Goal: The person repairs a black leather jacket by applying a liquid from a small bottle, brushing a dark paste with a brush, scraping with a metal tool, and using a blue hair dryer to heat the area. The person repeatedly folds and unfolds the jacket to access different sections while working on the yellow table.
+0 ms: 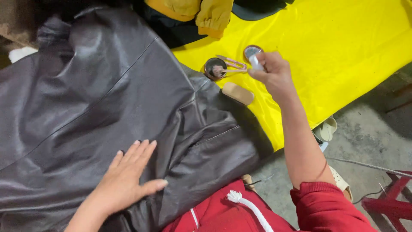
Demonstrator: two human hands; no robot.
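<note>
Head view: left hand (124,178) lies flat, fingers together, on the dark brown leather garment (107,107) at lower left — right hand (272,73) pinches perhaps a small white applicator (256,63) beside the round metal tin (214,68), upper centre; the work seems at the loading stage.

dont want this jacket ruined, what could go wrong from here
The open tin sits right at the dark leather jacket's edge, so it might tip or smear onto it. The right hand holds a small white piece above the yellow cloth, where drips may land. The left hand could crease the leather.
</note>
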